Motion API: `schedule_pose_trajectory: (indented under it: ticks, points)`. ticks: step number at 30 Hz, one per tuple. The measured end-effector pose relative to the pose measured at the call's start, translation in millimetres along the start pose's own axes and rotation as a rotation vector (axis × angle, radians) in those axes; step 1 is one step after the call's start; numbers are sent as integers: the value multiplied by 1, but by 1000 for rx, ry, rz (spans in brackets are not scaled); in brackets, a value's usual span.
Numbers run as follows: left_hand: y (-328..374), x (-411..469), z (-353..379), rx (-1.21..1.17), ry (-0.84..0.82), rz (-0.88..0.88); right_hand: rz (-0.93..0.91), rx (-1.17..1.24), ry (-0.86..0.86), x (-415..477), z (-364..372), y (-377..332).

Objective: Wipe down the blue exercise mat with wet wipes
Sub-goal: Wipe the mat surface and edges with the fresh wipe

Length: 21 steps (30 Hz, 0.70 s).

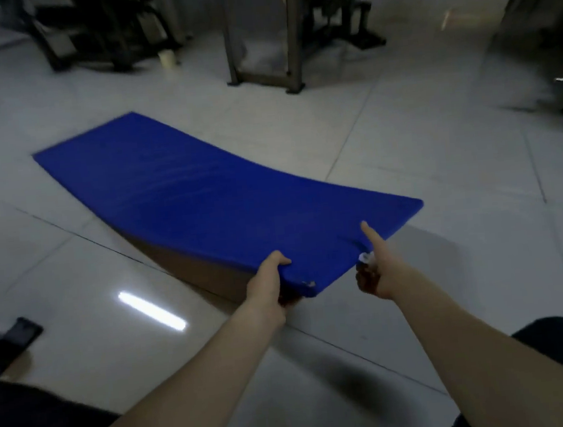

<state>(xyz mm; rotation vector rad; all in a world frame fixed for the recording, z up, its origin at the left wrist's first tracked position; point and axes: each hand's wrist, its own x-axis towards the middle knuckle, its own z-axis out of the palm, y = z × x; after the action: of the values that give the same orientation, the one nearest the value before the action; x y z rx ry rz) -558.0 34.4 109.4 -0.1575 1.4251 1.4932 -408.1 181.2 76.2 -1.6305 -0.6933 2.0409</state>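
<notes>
Mat (pixel 203 200), raised at lower centre, is pinched by left hand (pixel 266 283) and right hand (pixel 378 272), thumbs on top, and could be dropped if either grip slackens.

Left hand (pixel 268 281) and right hand (pixel 380 274) grip the mat (pixel 202 193) (arms outstretched).
</notes>
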Motion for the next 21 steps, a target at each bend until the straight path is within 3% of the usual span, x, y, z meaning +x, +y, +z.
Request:
schedule_pose_trajectory:
  ticks: [3,8,13,16,21]
  points:
    - [31,-41,-2,0,-13,86,-38,-15,-96,-33,31,-26]
    - [79,-88,5,3,-80,124,-328,-4,-84,-90,67,-86]
    - [98,-112,66,31,-174,212,-493,122,14,-152,23,-148]
    - [108,-128,102,74,-246,291,-623,74,90,-189,-8,-169]
    - [119,-152,146,135,-455,256,-813,122,229,-237,-52,-178]
